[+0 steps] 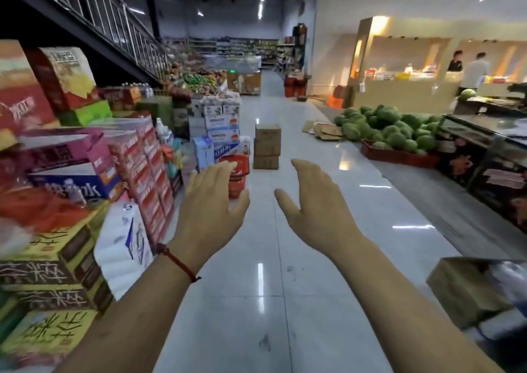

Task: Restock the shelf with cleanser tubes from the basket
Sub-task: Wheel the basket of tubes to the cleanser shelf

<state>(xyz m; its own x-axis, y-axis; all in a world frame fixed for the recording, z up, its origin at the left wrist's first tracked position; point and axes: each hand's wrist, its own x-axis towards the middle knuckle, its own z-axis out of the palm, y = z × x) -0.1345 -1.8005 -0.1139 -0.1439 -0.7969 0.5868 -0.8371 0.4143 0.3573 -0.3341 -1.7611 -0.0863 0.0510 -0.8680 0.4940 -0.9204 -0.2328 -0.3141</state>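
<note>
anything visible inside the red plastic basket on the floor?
No. The left hand covers much of the red plastic basket; only its rim and front wall show. Contents cannot be seen.

I stand on a glossy pale tiled floor. Directly on it: a red basket ahead, stacked brown cartons just beyond, flattened cardboard (beside the watermelons), and stacked drink cases on my left.
</note>
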